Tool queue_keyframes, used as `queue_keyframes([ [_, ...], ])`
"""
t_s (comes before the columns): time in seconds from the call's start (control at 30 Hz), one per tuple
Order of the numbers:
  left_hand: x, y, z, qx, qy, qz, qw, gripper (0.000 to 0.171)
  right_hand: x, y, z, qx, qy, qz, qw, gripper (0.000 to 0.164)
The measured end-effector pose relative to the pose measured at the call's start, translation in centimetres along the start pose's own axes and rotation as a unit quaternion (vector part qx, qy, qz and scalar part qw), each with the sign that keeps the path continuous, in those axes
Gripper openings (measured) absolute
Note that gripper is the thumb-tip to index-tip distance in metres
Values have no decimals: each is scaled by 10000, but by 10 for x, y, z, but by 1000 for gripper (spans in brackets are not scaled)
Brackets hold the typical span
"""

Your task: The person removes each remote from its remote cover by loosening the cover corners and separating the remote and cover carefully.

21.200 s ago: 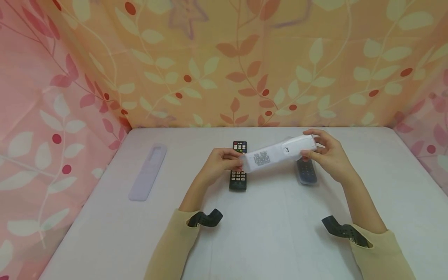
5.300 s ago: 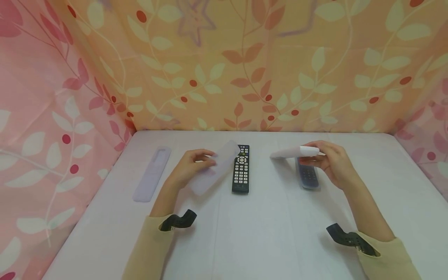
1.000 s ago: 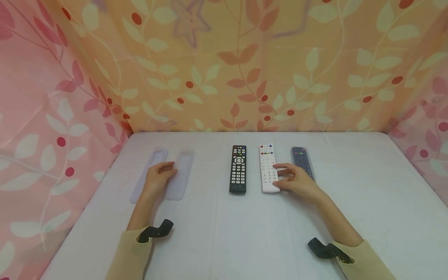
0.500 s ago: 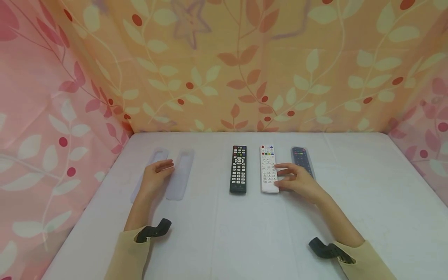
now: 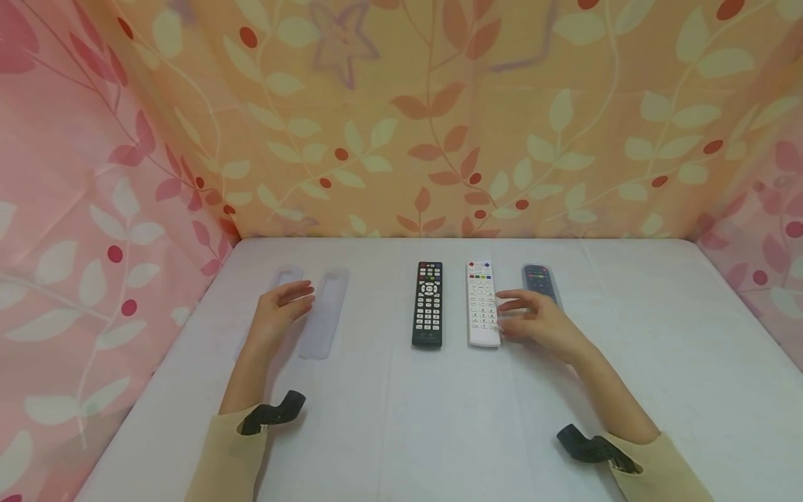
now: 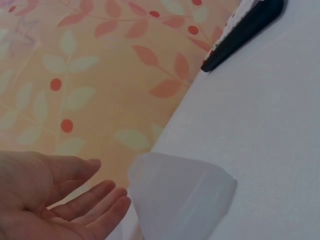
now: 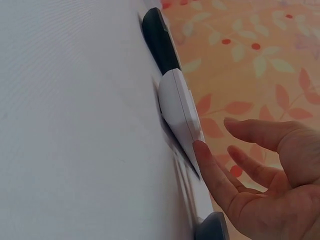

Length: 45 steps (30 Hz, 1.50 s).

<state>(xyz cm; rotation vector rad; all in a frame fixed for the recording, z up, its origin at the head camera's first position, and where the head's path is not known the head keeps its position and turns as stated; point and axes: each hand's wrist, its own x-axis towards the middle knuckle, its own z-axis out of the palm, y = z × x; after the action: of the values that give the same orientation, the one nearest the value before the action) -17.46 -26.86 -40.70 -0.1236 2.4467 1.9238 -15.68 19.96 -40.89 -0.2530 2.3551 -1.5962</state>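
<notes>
Nearest to you, your left sleeve (image 5: 227, 453) and right sleeve (image 5: 655, 470), both tan, lay over the front of the white bench (image 5: 408, 425), with a black left wrist device (image 5: 272, 413) and a black right wrist device (image 5: 592, 446) at their cuffs. Beyond the cuffs were your hands, both loosely spread. Your left hand (image 5: 276, 312) had its thumb apart from its gently bent fingers, and the tips hung just beside the translucent right-hand cover (image 5: 323, 317). Your right hand (image 5: 542, 326) had its thumb and fingers parted at the right edge of the white remote (image 5: 483, 307); you could not tell whether the fingertips touched it.

Farther up the bench, that cover lay lengthwise, its top leaning a little right. The left-hand cover (image 5: 287, 273) was mostly hidden behind your left hand. Well to the right of both, the black remote (image 5: 428, 307) lay face up, keys showing, with the white remote near its right side, also face up. Just past your right hand, the dark blue remote (image 5: 539, 279) lay in a clear sleeve, its lower end covered by your fingers.

Behind the bench's far edge hung an orange leaf-patterned cloth (image 5: 401, 122), with a pink cloth (image 5: 69, 230) to your left.
</notes>
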Motion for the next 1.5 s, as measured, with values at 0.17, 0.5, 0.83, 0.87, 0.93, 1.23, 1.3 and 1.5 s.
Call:
queue_keyframes([
  [0.17, 0, 2, 2, -193, -79, 117, 9997, 49, -1, -2, -6, 186, 47, -106, 9998, 61],
  [0.5, 7, 11, 21, -650, -80, 379, 9971, 46, -4, -7, -15, 130, 334, -265, 9990, 56],
  [0.83, 13, 24, 45, -845, -125, 550, 9948, 43, -5, -6, -26, -26, 625, -264, 9977, 51],
  [0.87, 14, 25, 48, -858, -135, 540, 9948, 43, -5, -6, -26, -40, 648, -265, 9975, 51],
  [0.93, 15, 26, 54, -882, -139, 520, 9946, 43, -6, -6, -28, -27, 694, -269, 9972, 51],
  [1.23, 21, 32, 79, -933, -182, 571, 9938, 41, -9, -7, -33, -38, 866, -347, 9956, 50],
  [1.3, 22, 33, 84, -927, -197, 626, 9935, 41, -10, -6, -34, -26, 895, -371, 9953, 49],
  [1.5, 24, 35, 100, -1025, -268, 684, 9920, 39, -11, -6, -39, -35, 1001, -391, 9942, 47],
])
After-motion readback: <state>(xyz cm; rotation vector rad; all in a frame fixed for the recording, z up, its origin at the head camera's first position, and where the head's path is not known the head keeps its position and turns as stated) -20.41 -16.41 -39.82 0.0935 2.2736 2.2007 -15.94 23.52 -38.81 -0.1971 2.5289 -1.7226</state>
